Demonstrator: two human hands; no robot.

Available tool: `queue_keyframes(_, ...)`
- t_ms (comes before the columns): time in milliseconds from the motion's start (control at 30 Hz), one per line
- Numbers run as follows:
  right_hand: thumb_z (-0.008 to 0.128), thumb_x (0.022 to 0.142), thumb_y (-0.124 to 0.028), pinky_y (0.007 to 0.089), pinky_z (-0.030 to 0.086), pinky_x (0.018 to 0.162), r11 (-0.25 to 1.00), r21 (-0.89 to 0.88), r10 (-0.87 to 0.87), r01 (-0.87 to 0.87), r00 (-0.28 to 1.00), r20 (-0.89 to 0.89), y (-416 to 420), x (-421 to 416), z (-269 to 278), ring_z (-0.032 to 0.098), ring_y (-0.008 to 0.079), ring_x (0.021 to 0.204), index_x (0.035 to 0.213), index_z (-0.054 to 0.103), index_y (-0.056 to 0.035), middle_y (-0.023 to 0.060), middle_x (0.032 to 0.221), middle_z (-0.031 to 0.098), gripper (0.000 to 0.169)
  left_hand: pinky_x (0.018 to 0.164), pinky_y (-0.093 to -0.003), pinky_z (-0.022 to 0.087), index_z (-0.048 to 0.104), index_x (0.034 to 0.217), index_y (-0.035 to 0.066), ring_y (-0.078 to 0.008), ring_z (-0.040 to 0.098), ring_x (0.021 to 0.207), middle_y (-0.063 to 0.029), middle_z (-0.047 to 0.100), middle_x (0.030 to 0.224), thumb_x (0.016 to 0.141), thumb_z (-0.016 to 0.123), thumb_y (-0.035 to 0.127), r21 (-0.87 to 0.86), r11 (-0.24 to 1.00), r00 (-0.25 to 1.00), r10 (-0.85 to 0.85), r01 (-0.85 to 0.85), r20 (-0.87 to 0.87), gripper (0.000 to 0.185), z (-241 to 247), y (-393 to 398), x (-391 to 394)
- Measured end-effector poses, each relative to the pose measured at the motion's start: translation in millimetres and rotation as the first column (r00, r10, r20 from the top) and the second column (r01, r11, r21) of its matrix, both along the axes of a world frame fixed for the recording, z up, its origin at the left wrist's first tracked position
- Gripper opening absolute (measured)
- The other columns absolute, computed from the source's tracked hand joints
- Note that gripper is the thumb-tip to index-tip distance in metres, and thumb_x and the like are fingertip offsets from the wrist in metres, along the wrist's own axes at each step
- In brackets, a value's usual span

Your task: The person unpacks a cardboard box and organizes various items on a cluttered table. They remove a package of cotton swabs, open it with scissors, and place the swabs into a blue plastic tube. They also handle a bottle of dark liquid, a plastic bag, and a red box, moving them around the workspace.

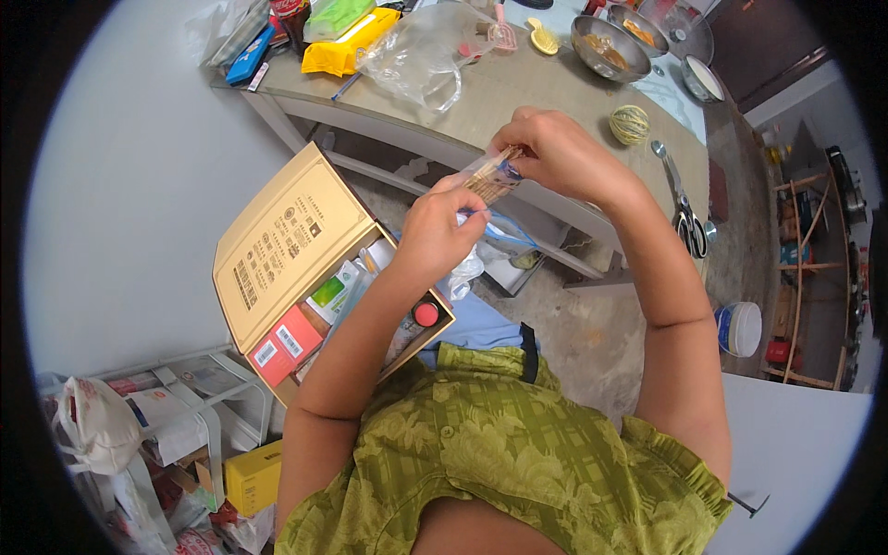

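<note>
My left hand (447,225) and my right hand (548,156) hold a clear plastic bag of thin light-brown sticks (489,182) between them, in front of the table's near edge. The fingers of my right hand pinch the bag's upper end, and those of my left hand grip its lower end. A blue-edged part of a clear bag (510,232) hangs below. An open cardboard gift box (298,239) lies below and left of my left hand, its printed lid raised. Inside it are red boxes (288,343), a green and white packet (333,291) and a round red-topped container (425,314), partly behind my left forearm.
On the table (555,90) are a crumpled plastic bag (420,59), a yellow wipes pack (340,52), metal bowls (610,48), a ball of twine (630,125) and scissors (687,225). A metal rack (215,399) stands lower left; a white bucket (742,329) stands right.
</note>
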State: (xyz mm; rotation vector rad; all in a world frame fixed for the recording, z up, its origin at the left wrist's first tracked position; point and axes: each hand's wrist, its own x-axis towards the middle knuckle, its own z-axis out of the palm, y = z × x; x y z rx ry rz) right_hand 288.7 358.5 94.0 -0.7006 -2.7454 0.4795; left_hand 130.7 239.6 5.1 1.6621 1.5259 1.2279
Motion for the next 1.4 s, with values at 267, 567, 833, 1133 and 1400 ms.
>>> queue_keyframes(267, 0.067, 0.072, -0.004, 0.0341, 0.049, 0.062, 0.855, -0.51, -0.106, 0.099, 0.994, 0.014, 8, -7, 11, 0.063, 0.0255, 0.065, 0.093, 0.068, -0.0012, 0.0138, 0.076, 0.066, 0.021, 0.065, -0.0345, 0.046, 0.064, 0.079, 0.001, -0.0283, 0.059, 0.071, -0.0154, 0.061, 0.092, 0.074, 0.067, 0.014, -0.037, 0.999, 0.998, -0.025, 0.027, 0.057, 0.014, 1, 5, -3)
queue_keyframes(567, 0.063, 0.081, -0.003, 0.024, 0.048, 0.055, 0.849, -0.503, -0.166, 0.161, 0.985, 0.034, 24, -15, -6, 0.055, 0.0082, 0.063, 0.091, 0.068, 0.002, 0.0024, 0.072, 0.063, 0.012, 0.073, -0.0301, 0.045, 0.064, 0.08, -0.001, -0.0215, 0.06, 0.078, -0.0114, 0.061, 0.086, 0.077, 0.067, 0.015, -0.107, 0.994, 0.999, 0.004, 0.001, 0.046, 0.016, 3, 7, -6)
queue_keyframes(833, 0.064, 0.08, -0.002, 0.023, 0.045, 0.055, 0.856, -0.503, -0.137, 0.118, 0.991, -0.001, 26, -15, 2, 0.053, 0.0065, 0.063, 0.089, 0.068, 0.0012, 0.0006, 0.073, 0.063, 0.01, 0.067, -0.0334, 0.046, 0.066, 0.081, 0.002, -0.0235, 0.058, 0.075, -0.0117, 0.059, 0.086, 0.075, 0.068, 0.017, -0.095, 0.994, 0.993, -0.049, 0.059, 0.106, 0.016, 1, 8, -8)
queue_keyframes(1133, 0.066, 0.081, -0.005, 0.0213, 0.041, 0.052, 0.859, -0.501, -0.147, 0.11, 0.988, -0.035, 24, -11, 21, 0.05, 0.0041, 0.061, 0.089, 0.069, -0.0009, -0.0021, 0.071, 0.062, 0.01, 0.067, -0.0304, 0.046, 0.065, 0.086, 0.004, -0.0191, 0.058, 0.08, -0.0085, 0.059, 0.091, 0.077, 0.068, 0.016, -0.04, 0.991, 0.964, -0.115, 0.128, 0.24, 0.016, 2, 9, -8)
queue_keyframes(1400, 0.071, 0.079, -0.011, 0.0212, 0.044, 0.053, 0.844, -0.524, -0.219, 0.116, 0.966, -0.14, 29, -4, 38, 0.052, 0.0052, 0.06, 0.086, 0.07, -0.0017, -0.0008, 0.07, 0.063, 0.012, 0.07, -0.0287, 0.045, 0.064, 0.085, 0.003, -0.0199, 0.058, 0.081, -0.0094, 0.059, 0.093, 0.076, 0.068, 0.014, 0.082, 0.992, 0.987, -0.101, 0.092, 0.123, 0.015, 23, 17, -15)
